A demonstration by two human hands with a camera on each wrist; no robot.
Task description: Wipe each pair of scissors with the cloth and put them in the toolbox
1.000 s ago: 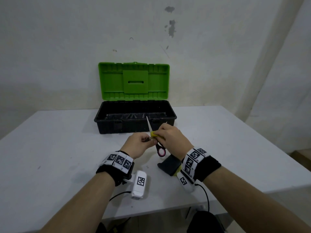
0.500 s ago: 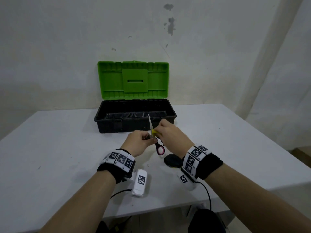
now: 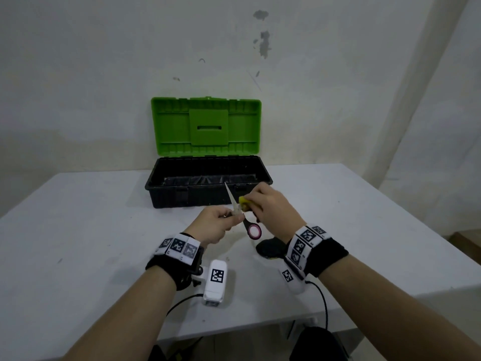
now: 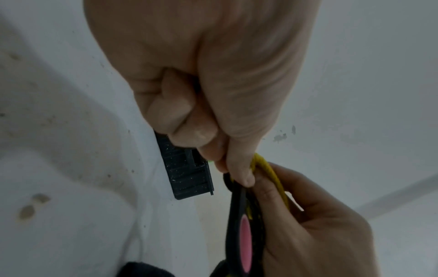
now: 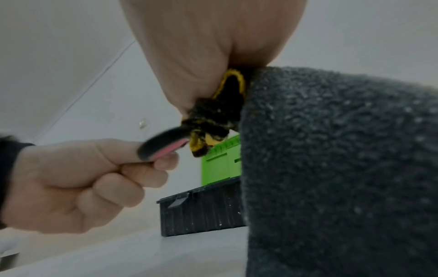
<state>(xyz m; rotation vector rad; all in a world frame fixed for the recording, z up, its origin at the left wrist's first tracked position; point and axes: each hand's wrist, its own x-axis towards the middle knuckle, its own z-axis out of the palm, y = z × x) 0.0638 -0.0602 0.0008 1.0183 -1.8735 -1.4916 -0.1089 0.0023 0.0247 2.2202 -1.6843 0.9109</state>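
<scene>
The left hand [image 3: 216, 225] pinched the scissors [image 3: 240, 212] near the pivot between thumb and curled fingers, blade tip pointing up toward the toolbox [image 3: 208, 183], which stood open at the far edge of the desk [image 3: 78, 230] with its green lid [image 3: 205, 126] upright. The right hand [image 3: 270, 207] was closed around the cloth [image 3: 244, 200] (dark with a yellow edge), pinching it against one blade. The whole bundle was held in the air above the middle of the desk, just in front of the toolbox.

To do this wipe well, I judge the cloth should be folded over the flat of the blade and drawn from pivot toward tip, away from the holding fingers, with the left hand keeping its pinch firm so the scissors do not swivel.

Much was hard to read. Only one blade and one pink-lined handle ring [image 3: 253, 231] showed clearly; the other handle was hidden behind the right hand. Whether other scissors already lay in the toolbox could not be told, its floor being dark. A dark shape on the desk under the right wrist was probably hanging cloth.
</scene>
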